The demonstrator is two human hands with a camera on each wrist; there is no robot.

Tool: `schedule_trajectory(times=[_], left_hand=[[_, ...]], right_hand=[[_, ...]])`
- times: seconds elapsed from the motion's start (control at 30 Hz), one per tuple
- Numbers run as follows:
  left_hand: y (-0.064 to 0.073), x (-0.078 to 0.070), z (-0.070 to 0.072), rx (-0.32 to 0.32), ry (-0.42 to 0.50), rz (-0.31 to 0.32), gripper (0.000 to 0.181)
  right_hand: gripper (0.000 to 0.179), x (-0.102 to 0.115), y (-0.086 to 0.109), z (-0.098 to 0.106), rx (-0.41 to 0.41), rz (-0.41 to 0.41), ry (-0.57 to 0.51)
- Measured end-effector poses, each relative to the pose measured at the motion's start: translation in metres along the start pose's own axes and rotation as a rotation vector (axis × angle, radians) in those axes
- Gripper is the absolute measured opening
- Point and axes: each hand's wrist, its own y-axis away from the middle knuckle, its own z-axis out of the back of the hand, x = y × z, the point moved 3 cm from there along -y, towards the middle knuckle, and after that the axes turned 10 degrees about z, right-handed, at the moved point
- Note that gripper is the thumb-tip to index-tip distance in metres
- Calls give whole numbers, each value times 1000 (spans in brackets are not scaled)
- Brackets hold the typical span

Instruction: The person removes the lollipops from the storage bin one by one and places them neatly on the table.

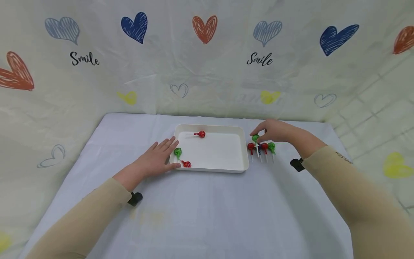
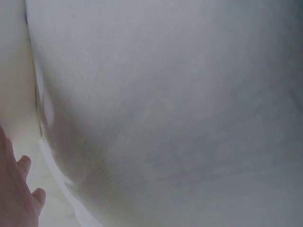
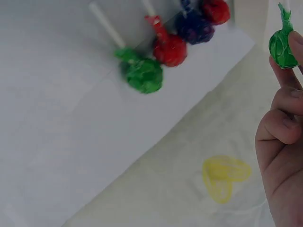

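Observation:
My right hand (image 1: 275, 131) pinches a green-wrapped lollipop (image 3: 283, 49) by its round head, its white stick pointing down in the head view. Just below it, several lollipops lie in a row: a red one (image 1: 251, 146), a dark blue one (image 3: 194, 28), another red one (image 3: 169, 49) and a green one (image 3: 143, 75). My left hand (image 1: 156, 160) spreads its fingers at the left rim of a white tray (image 1: 213, 151). Inside the tray are a red lollipop (image 1: 202, 134) near the back, and a green one (image 1: 178, 153) and a red one (image 1: 186, 164) at the left.
A white cloth (image 1: 226, 216) covers the table. Behind it rises a pale sheet (image 1: 220, 75) printed with hearts and the word Smile. The row of lollipops lies right beside the tray's right wall.

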Motion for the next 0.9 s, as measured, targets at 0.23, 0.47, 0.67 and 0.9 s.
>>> schedule_trajectory(times=[0.23,0.47,0.67,0.9], left_hand=[[-1,3,-6,1,22,-6,97],[1,6,-3,-29,7,-8,96],[0,0,2,-3,4,-19,97],[0,0,3,10,1,-6,96]], right_hand=[[30,-35,30,7,13,-26,60],[30,-61,38,3,29,-62,37],[30,-82,38,-9,27,-132,-31],[29,-95,30,-22,12,-147,-87]])
